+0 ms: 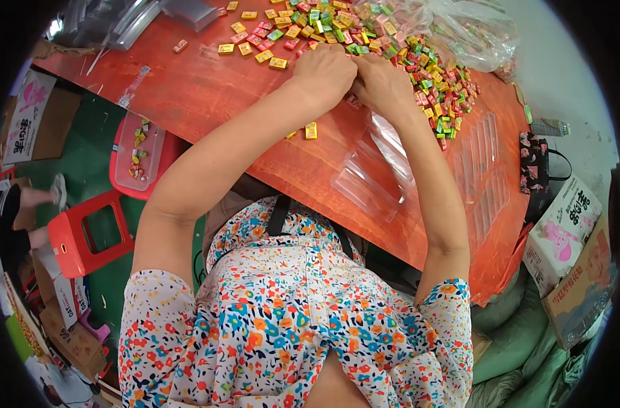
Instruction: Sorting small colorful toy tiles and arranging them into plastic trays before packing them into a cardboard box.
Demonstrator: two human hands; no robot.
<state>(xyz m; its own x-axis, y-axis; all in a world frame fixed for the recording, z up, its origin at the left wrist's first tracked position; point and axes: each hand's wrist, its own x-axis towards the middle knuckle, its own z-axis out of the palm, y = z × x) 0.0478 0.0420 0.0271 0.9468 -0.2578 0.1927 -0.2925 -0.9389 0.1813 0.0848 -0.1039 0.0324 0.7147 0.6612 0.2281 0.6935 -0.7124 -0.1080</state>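
Both my hands meet at the near edge of a heap of small yellow, red and green packets on the red-brown table. My left hand has its fingers curled inward, its back toward me. Touching or almost touching it, my right hand is curled the same way. What the fingers pinch, if anything, is hidden behind the knuckles. A yellow packet lies by itself just below my left wrist. Clear plastic trays rest on the table under my right forearm.
More clear ridged trays lie at the table's right. A large clear plastic bag covers part of the heap. Clear plastic sleeves are at the far left. A red stool and a plastic bin with packets stand left, near another person's leg.
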